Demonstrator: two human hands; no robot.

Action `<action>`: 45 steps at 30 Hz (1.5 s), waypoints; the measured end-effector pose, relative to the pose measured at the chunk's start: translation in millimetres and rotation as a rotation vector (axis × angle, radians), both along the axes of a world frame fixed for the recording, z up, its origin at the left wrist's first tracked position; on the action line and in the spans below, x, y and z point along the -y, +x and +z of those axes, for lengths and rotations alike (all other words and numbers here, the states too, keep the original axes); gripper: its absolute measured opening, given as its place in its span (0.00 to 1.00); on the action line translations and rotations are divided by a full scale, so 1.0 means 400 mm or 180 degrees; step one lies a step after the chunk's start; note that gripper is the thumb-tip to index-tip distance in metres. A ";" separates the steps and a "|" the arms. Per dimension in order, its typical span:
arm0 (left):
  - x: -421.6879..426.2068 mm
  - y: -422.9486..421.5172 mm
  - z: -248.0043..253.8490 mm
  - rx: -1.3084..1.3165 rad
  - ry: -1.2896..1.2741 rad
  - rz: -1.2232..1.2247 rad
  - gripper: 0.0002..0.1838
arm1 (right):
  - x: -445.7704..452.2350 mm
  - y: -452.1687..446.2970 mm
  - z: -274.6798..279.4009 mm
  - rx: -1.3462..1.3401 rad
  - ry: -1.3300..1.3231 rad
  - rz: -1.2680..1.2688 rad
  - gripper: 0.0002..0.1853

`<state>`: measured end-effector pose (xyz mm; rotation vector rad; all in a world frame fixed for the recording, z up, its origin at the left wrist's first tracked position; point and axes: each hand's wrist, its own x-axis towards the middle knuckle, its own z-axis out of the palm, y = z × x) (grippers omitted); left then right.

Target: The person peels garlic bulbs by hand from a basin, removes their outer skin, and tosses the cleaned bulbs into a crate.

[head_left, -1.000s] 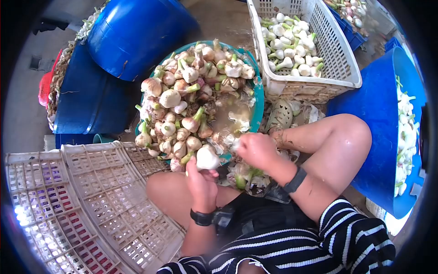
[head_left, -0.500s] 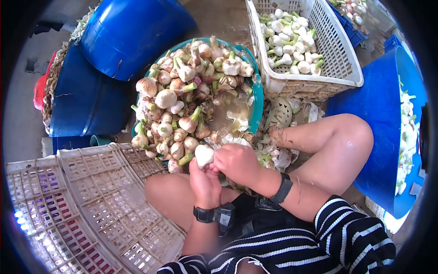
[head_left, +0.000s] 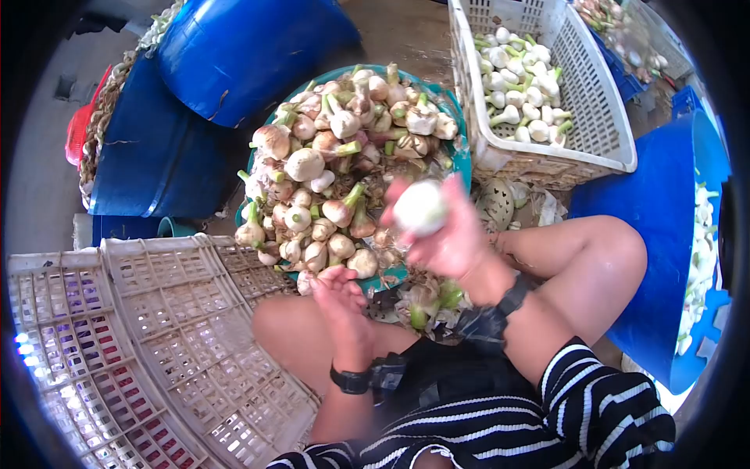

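I have a bulb (head_left: 420, 208) in my right grip (head_left: 431, 205). It is white and round, with a bit of pale green on its side. It looks smooth and fat, but it is blurry, so I can't see small marks on it. It looks much whiter than the heap (head_left: 303, 165), where there are brown skins and green stalks.

I can't tell which way my bulb points, because I can't see a stalk or where the roots would be. It looks almost as wide as it is tall, so I can't pick out a long way through it.

My right grip is bent around the bulb, with my palm turned up and my fingers and thumb at its sides. The bulb is up over the near right part of the green tub (head_left: 462, 160), on the side by my bent leg (head_left: 582, 266).

My left grip (head_left: 341, 291) is loose, with the palm up and the fingers a little curled. It holds no bulb. It is by the near edge of the tub, just beside a little bulb (head_left: 306, 283) at the edge of the heap. The white crate (head_left: 551, 159) is past my right grip, with white bulbs (head_left: 516, 92) and green stalks inside.
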<state>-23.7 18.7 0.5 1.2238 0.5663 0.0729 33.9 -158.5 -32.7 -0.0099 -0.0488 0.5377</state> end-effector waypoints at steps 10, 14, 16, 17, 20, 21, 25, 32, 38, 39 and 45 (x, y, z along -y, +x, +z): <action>-0.019 0.029 -0.050 -0.0521 -0.0168 0.0152 0.13 | -0.228 0.231 -0.120 0.3706 -0.7137 0.0936 0.17; -0.055 0.065 -0.046 -0.0729 -0.0373 0.0072 0.19 | -0.191 0.098 -0.034 0.3190 -0.6003 0.1080 0.20; -0.065 0.068 -0.050 -0.0697 -0.0577 -0.0235 0.21 | -0.180 -0.004 -0.005 0.2842 -0.5582 0.0655 0.19; -0.060 0.071 -0.046 -0.0644 -0.0417 -0.0417 0.20 | -0.169 -0.041 0.011 0.2693 -0.5450 0.0309 0.19; -0.024 0.076 -0.011 -0.0418 0.0025 -0.0874 0.16 | -0.119 -0.086 0.069 0.2420 -0.5428 0.0478 0.16; -0.015 0.073 -0.012 -0.0403 0.0011 -0.0891 0.16 | -0.113 -0.100 0.063 0.2398 -0.5505 0.0460 0.15; 0.007 0.053 -0.031 -0.0206 -0.0316 -0.0577 0.15 | -0.118 -0.134 0.055 0.2594 -0.6194 -0.0254 0.15; -0.013 0.033 -0.033 -0.0490 -0.0491 -0.0710 0.12 | -0.100 -0.140 0.061 0.2887 -0.5984 -0.0388 0.16; -0.009 0.037 -0.071 -0.0647 -0.0492 -0.0914 0.15 | -0.104 -0.116 0.039 0.1345 -0.5436 0.0272 0.18; -0.011 0.033 -0.075 -0.0498 -0.0881 -0.0941 0.16 | -0.103 -0.109 0.037 -0.0345 -0.4169 0.1236 0.18; -0.040 0.060 0.009 -0.0564 -0.0580 -0.1480 0.21 | -0.067 -0.137 0.032 0.0617 -0.4410 0.0884 0.15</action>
